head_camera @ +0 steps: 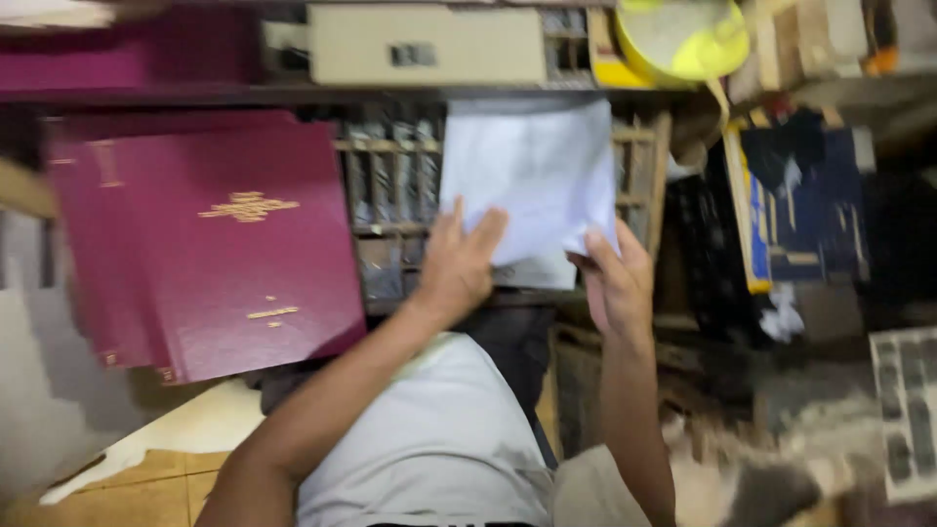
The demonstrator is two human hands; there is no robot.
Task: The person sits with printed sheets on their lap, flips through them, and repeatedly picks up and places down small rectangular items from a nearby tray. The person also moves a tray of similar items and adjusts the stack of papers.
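While you hold the paper point(532, 176) up before you, your left hand point(457, 265) lies flat against its lower left edge, fingers spread, and your right hand point(613, 278) pinches its lower right corner. By my judgement the sheets are being handled and squared; any next move calls for a firmer two-sided grip, since the frame is blurred. Left of your left hand leans a stack of maroon books point(210, 244). Behind the paper stands a wooden rack point(390, 195); a yellow tub point(683, 39) sits above your right hand.
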